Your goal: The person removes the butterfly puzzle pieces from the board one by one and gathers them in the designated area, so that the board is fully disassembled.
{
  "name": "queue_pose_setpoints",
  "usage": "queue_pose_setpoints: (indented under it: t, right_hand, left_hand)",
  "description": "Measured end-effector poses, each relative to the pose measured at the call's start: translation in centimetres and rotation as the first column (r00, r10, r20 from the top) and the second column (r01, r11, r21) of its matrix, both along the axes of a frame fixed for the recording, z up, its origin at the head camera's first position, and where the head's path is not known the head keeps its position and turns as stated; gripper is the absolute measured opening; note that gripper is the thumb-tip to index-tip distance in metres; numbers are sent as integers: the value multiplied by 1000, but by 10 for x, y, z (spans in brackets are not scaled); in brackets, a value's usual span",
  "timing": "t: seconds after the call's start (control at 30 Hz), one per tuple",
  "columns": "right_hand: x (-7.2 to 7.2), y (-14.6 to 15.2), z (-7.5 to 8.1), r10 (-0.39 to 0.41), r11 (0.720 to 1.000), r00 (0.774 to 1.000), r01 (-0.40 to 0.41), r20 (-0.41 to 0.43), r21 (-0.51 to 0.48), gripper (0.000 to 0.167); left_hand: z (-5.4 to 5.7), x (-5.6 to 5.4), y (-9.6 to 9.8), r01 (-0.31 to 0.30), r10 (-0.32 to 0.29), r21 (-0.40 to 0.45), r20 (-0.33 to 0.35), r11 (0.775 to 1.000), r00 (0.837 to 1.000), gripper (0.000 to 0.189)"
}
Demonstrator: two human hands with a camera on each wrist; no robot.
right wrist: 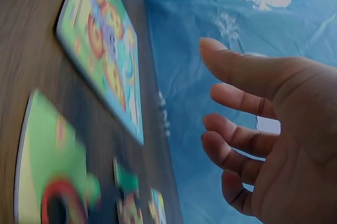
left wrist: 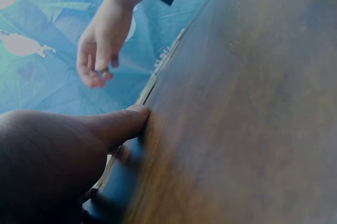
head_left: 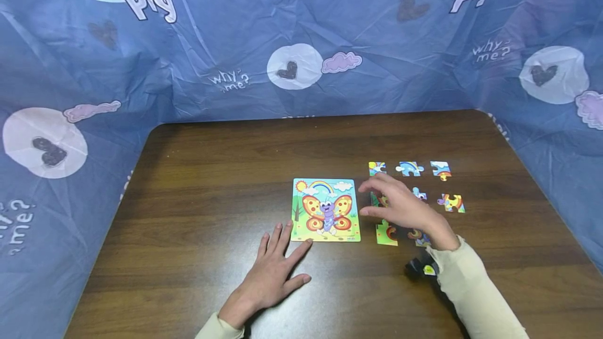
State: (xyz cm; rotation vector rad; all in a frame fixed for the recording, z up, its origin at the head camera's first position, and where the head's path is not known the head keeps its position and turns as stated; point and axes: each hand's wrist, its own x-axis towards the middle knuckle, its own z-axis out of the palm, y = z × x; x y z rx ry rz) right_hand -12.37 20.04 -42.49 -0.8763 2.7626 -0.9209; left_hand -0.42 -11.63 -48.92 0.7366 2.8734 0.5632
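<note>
A square puzzle board (head_left: 325,211) with a butterfly picture lies mid-table. My left hand (head_left: 270,276) rests on the table with fingers spread, its fingertips right at the board's lower-left edge. Raised over loose jigsaw pieces to the right is my right hand (head_left: 405,205), thumb and fingers apart and loosely bent. In the right wrist view this hand (right wrist: 274,124) holds nothing. It partly hides the middle pieces. In plain sight are a rainbow piece (head_left: 410,168), a cloud piece (head_left: 440,168), a yellow-orange piece (head_left: 453,203) and a green piece (head_left: 387,233).
The brown wooden table (head_left: 198,187) has rounded far corners. Blue printed cloth (head_left: 198,41) hangs behind it and along both sides. A black device (head_left: 414,269) with a yellow label sits at my right wrist.
</note>
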Motion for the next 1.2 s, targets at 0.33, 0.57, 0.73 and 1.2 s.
queue_pose_setpoints:
  t: [0.33, 0.57, 0.73, 1.2]
  right_hand:
    - [-2, -45, -5, 78, 997, 996, -78, 45, 10, 46]
    - [0, -54, -13, 116, 988, 985, -127, 129, 84, 46]
    - [4, -55, -19, 120, 982, 984, -137, 135, 126, 49]
    - [14, -50, -31, 106, 975, 994, -112, 40, 193, 62]
  left_hand:
    - [0, -1, 1, 4, -4, -4, 3, 1000, 1000, 65]
    - [0, -2, 2, 6, -6, -3, 3, 1000, 1000, 65]
    - [1, -2, 2, 6, -6, -3, 0, 1000, 1000, 65]
    - [0, -2, 1, 4, -4, -16, 1, 1000, 1000, 65]
